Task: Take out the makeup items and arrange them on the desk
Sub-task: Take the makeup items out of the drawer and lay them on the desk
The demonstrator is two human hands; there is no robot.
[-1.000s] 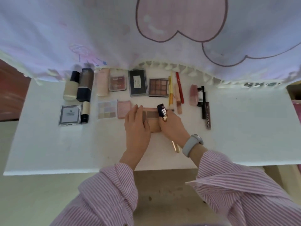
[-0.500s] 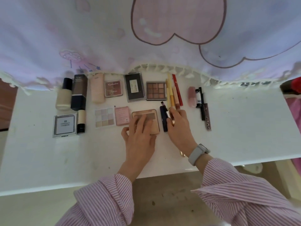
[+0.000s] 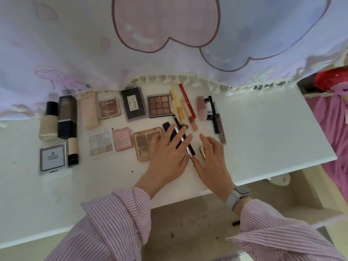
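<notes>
While two rows of makeup already lie along the back of the white desk [image 3: 263, 140], a person's left hand [image 3: 167, 157] rests with fingers straight and spread over a dark tube [image 3: 168, 128] and a slim metallic stick [image 3: 185, 146], just right of the tan eyeshadow palette [image 3: 145, 143]. The right hand [image 3: 212, 162], fingers likewise extended and gripping nothing, touches a small gold lipstick [image 3: 202, 153]. The work appears to be at the straightening stage; the next move likely calls for nudging these last pieces parallel with the pencils [image 3: 178, 106] without disturbing neighbours.
</notes>
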